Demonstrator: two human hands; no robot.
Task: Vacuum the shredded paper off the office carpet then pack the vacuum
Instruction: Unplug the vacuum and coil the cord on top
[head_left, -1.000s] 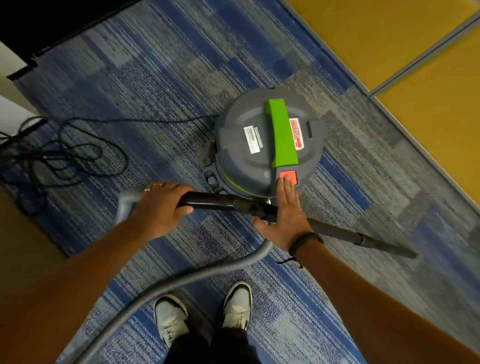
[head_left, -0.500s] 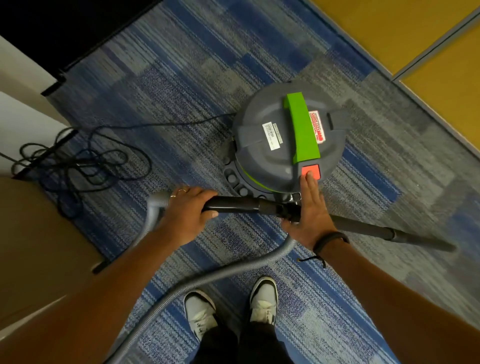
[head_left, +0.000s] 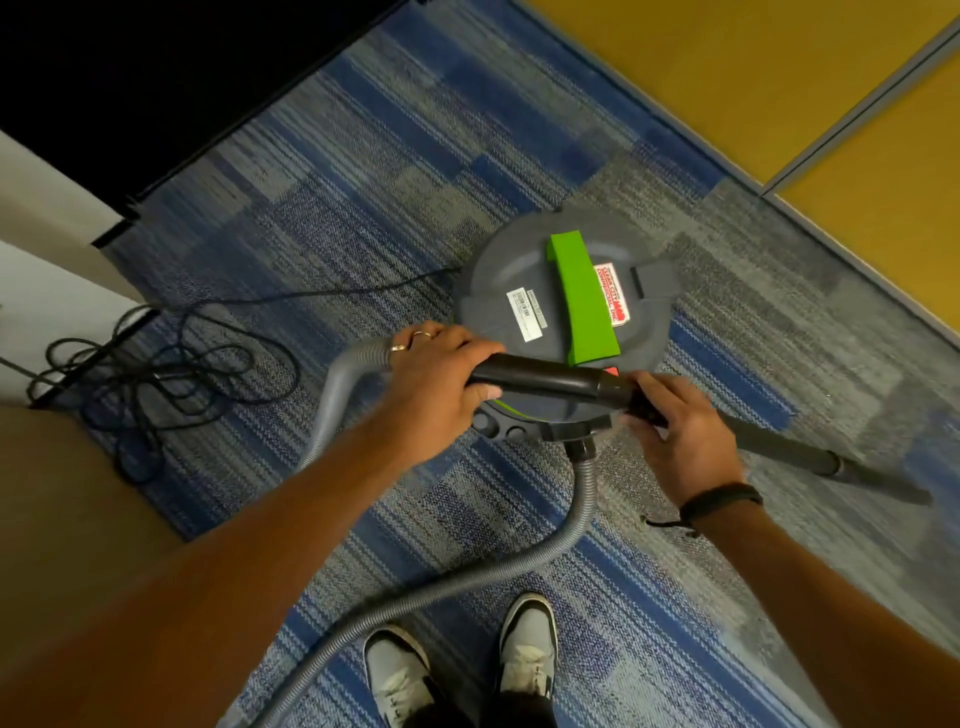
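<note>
Right hand (head_left: 680, 441) has left the red switch (head_left: 612, 371) and grips the wand (head_left: 550, 379), fingers curled; left hand (head_left: 436, 384) holds it at 9 o'clock of the vacuum (head_left: 563, 312).

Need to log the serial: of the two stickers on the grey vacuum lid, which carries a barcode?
The white rectangular sticker, on the left hand's side of the green handle. The other sticker has red lettering.

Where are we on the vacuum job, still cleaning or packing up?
No shredded paper shows on the visible carpet, so vacuuming looks done. In hand: left hand and right hand both grip the wand over the canister. Left: hose and loose cord unpacked.
</note>
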